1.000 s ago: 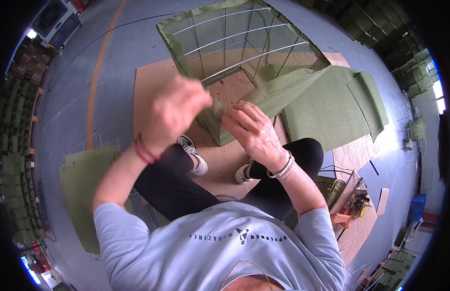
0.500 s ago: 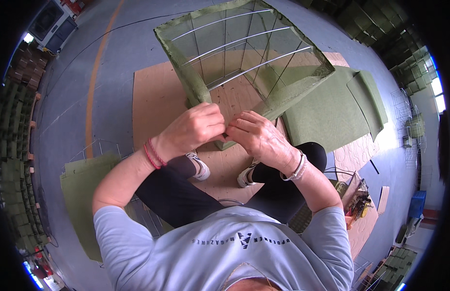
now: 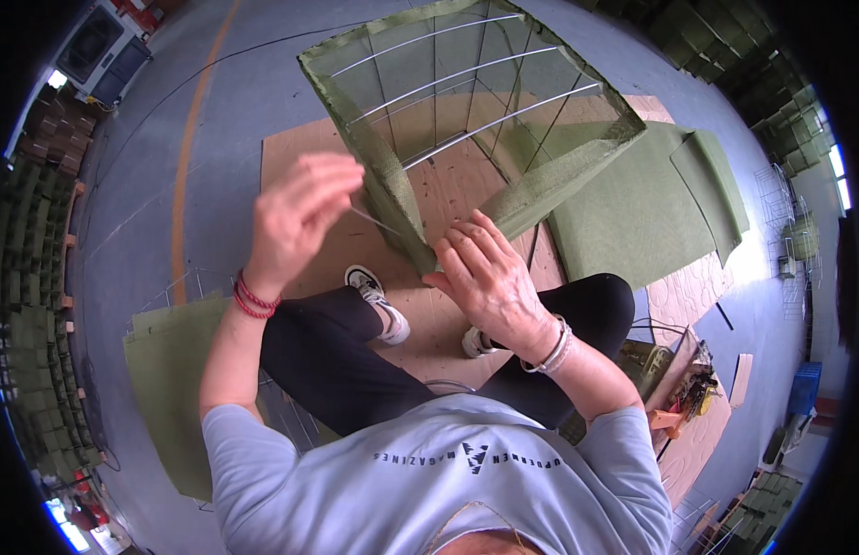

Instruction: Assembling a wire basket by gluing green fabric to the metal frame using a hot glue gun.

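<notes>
A box-shaped wire frame point(image 3: 466, 140) covered in green mesh fabric point(image 3: 550, 190) stands tilted before me, one corner toward my body. My right hand point(image 3: 489, 285) grips this near corner, fingers bent over the fabric edge and thumb beneath. Off to the left of the frame, my left hand point(image 3: 304, 211) is raised and blurred, its fingers pinched together. From them a thin pale strand point(image 3: 374, 221) runs taut to the frame's near edge; whether it is thread or wire I cannot tell. Several metal rods cross the frame's open face.
Flat cardboard point(image 3: 290, 171) lies under the frame and my feet. Green fabric sheets point(image 3: 624, 203) are spread to the right, with more sheets point(image 3: 175, 388) at my left. A box of tools point(image 3: 684, 393) sits by my right elbow. Stacked green goods point(image 3: 36, 361) line the left side.
My left hand has moved away from the corner, up and to the left, drawing out the thin strand. My right hand stays at the corner with its fingers shifted slightly. The frame has barely moved.
</notes>
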`<state>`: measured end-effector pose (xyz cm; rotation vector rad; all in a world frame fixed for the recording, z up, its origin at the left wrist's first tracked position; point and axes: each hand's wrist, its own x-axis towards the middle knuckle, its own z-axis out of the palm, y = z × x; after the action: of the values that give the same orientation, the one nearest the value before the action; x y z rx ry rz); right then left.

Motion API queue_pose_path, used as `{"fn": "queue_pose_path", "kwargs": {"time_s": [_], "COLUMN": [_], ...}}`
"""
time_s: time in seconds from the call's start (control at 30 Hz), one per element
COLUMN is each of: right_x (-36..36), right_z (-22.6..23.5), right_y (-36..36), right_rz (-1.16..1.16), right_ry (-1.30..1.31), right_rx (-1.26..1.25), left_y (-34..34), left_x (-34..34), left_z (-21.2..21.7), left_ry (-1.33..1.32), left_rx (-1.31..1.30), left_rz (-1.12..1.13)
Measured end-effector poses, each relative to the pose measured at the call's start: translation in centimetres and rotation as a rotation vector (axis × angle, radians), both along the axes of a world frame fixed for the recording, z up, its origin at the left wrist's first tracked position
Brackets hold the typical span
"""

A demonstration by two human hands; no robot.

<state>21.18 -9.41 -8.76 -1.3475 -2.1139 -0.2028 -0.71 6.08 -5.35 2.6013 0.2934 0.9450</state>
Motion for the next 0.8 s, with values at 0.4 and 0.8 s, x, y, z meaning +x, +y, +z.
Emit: {"fn": "queue_pose_path", "kwargs": {"time_s": [0.4, 0.8], "right_x": [0.7, 7.9], "right_z": [0.1, 5.0], "right_y": [2.0, 0.4], "right_rz": [0.070, 0.054], "right_ry": [0.028, 0.173], "right_rx": [-0.141, 0.036], "left_y": [-0.2, -1.7], "left_x": [3.7, 4.3], "left_z": [-3.0, -1.6], "left_ry": [0.159, 0.331], "left_rx": [0.136, 0.269], "left_rz": [-0.153, -0.052]}}
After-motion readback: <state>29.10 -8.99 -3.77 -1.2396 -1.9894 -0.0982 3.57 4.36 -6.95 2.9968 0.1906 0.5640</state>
